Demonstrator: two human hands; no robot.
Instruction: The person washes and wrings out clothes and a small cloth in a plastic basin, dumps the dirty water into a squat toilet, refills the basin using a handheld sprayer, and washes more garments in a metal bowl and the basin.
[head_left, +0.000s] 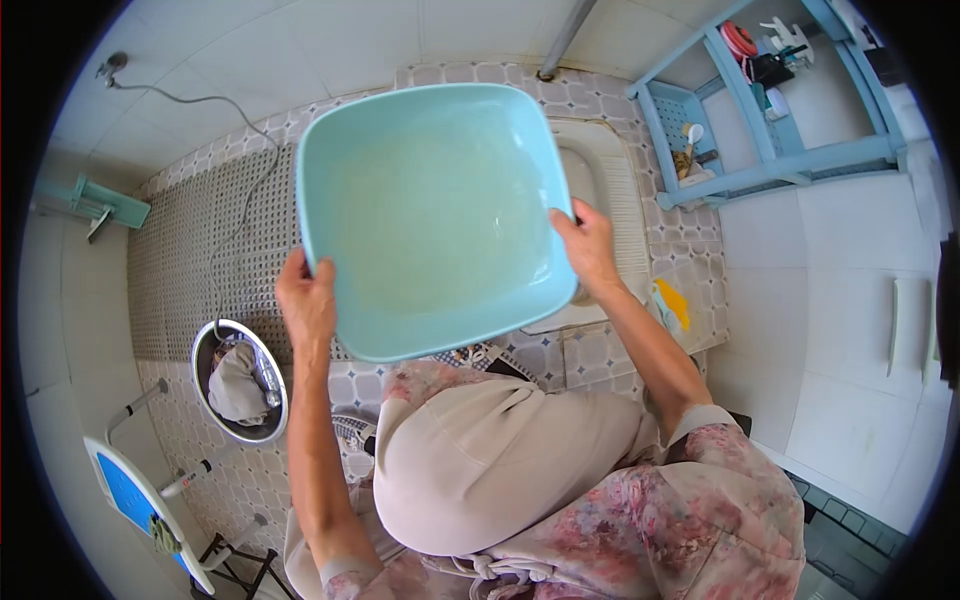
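A large light-blue plastic basin [430,210], square with rounded corners, is held up in front of me above the floor. Its inside faces me, and the bottom looks wet and shiny. My left hand [306,298] grips the rim at the lower left, thumb on the inner side. On the right side, my right hand [586,243] is closed on the rim with its thumb over the edge. The fingers behind the basin are partly hidden. Behind the basin, a white squat toilet [610,200] in the floor is partly covered.
A metal bowl [281,425] holding grey cloth and a shower head stands at left, its hose [245,205] running up the wall. Around are a grey grid mat [180,250], a blue shelf [770,165], a blue-and-white folding seat [130,490] and a yellow cloth [672,302].
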